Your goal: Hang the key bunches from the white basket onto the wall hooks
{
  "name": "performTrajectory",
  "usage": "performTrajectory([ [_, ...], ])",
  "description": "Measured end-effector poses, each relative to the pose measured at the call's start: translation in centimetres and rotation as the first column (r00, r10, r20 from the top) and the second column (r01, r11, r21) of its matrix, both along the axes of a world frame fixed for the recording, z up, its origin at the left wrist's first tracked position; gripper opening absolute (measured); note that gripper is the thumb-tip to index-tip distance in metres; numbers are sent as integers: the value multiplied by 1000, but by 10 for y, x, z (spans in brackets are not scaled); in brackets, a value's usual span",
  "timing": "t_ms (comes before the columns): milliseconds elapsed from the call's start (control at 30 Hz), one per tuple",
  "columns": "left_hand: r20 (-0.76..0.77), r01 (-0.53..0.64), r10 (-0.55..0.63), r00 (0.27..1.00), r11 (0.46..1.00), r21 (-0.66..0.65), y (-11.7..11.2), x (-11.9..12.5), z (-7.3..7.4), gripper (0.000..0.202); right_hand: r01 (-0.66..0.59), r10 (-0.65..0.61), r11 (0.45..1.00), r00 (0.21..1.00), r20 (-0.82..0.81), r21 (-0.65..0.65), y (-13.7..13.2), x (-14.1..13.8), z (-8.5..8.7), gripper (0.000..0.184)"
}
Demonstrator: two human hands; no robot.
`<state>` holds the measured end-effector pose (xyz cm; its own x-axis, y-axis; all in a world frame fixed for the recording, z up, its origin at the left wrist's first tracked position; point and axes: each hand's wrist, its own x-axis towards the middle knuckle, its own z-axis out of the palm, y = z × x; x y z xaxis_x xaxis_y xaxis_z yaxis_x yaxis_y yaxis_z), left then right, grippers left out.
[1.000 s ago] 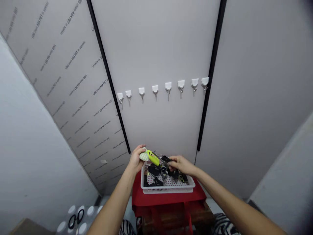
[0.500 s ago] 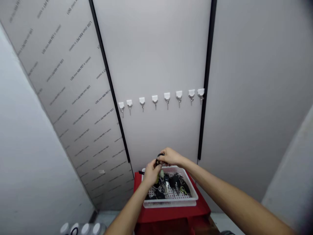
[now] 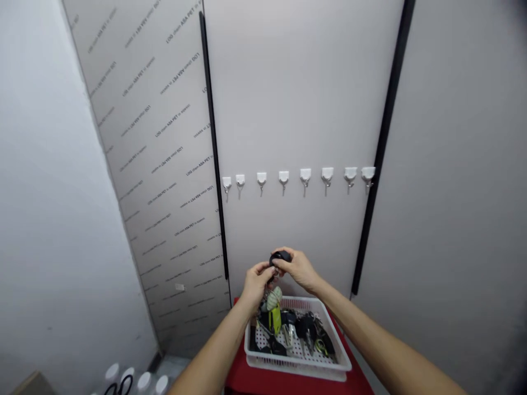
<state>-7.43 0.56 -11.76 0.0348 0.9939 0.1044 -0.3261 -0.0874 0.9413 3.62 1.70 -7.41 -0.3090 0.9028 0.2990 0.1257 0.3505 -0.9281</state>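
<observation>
Above the basket, my left hand (image 3: 256, 286) and my right hand (image 3: 300, 270) come together on a keychain with a black loop (image 3: 281, 255). Both have their fingers closed in a pinch; the right holds the loop and the left grips just below it. A pale green charm (image 3: 274, 298) and a yellow-green tag (image 3: 275, 319) show under my left hand; whether they hang from this keychain I cannot tell. The white plastic basket (image 3: 296, 368) beneath holds several keys and dark key fobs (image 3: 307, 327).
The basket stands on a red surface (image 3: 263, 381) against the wall panel. Several white hooks (image 3: 305, 175) run in a row across the panel, between two black strips (image 3: 214, 142). White-capped containers (image 3: 144, 381) and a cardboard piece (image 3: 35, 384) are at lower left.
The view has shifted, so the hooks and basket sit lower and farther right. My hands have lifted a little from the basket, uncovering the pale green charm, the yellow-green tag and more of the black loop.
</observation>
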Motion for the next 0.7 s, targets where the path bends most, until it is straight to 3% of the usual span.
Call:
performTrajectory([
  [133, 57, -10, 11, 998, 1000, -16, 1, -9, 9, 41, -8, 4, 998, 997, 77, 64, 6, -7, 9, 21],
  [333, 131, 7, -9, 991, 1000, 19, 2, -27, 27, 38, -172, 160, 979, 982, 105, 113, 11, -23, 29, 21],
  [433, 172, -8, 4, 985, 1000, 20, 1, -35, 41, 35, -125, 105, 976, 987, 120, 178, 12, -38, 44, 15],
  [567, 215, -52, 39, 976, 997, 55, 2, -48, 65, 32, 1, 8, 985, 998, -55, 173, 13, -64, 62, 15],
  [700, 242, -87, 60, 968, 991, 100, 6, -63, 87, 26, 42, -19, 994, 977, -213, 104, 19, -89, 80, 17],
])
